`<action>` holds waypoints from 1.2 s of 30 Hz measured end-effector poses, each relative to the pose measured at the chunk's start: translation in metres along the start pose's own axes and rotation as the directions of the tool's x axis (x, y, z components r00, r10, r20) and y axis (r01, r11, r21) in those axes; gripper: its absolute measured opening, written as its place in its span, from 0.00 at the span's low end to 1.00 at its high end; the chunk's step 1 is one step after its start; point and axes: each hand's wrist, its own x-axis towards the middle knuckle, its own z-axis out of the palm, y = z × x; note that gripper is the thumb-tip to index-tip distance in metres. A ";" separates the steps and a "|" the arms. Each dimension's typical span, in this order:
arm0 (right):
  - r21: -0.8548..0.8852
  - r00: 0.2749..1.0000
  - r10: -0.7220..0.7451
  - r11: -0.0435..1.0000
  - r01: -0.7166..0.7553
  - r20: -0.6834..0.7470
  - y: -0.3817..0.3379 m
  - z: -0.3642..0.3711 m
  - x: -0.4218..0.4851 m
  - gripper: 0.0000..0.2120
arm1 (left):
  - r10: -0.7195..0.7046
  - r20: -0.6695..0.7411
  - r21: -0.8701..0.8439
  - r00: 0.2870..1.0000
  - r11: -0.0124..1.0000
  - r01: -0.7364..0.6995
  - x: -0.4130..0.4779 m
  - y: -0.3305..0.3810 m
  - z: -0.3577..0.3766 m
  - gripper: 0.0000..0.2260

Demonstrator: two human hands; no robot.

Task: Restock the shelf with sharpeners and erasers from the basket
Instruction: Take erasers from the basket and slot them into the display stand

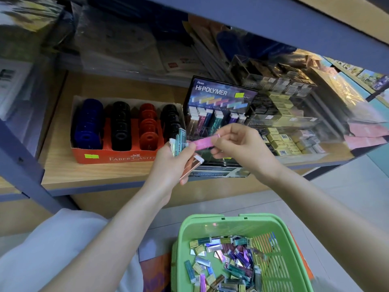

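Observation:
My left hand (174,163) grips a bundle of slim erasers (179,142), teal ones on top and a copper one (190,168) sticking out below. My right hand (237,144) pinches a pink eraser (205,142) by its right end, its left end touching the bundle. Both hands hover in front of the black Hi-Polymer eraser display (219,108) on the wooden shelf (105,173). The green basket (189,230) on the floor below holds several loose shiny erasers (229,262).
An orange Faber-Castell box (117,158) with rows of blue, black and red round sharpeners (147,125) stands left of the display. Clear trays of boxed erasers (284,127) fill the shelf's right side. A shelf board (273,24) hangs overhead; grey uprights frame the left.

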 end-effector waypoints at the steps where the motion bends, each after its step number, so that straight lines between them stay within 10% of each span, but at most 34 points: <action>1: -0.061 1.000 0.002 0.998 0.000 0.019 0.001 -0.002 -0.001 0.02 | 0.018 -0.006 0.017 1.000 1.000 -0.018 0.000 0.000 -0.001 0.08; 6: -0.515 0.970 -0.085 0.834 0.195 0.230 0.008 0.001 -0.005 0.06 | 0.071 0.034 0.057 0.997 0.996 -0.073 -0.003 0.004 0.002 0.10; 19: -0.255 0.941 -0.196 0.959 0.124 -0.277 0.002 -0.008 0.060 0.06 | -0.064 0.028 -0.088 0.998 0.994 0.066 -0.003 0.014 -0.002 0.06; 36: -0.503 0.957 -0.290 0.827 0.251 0.002 -0.006 -0.005 0.091 0.04 | -0.038 -0.037 -0.103 0.999 0.994 0.034 -0.001 0.016 -0.006 0.10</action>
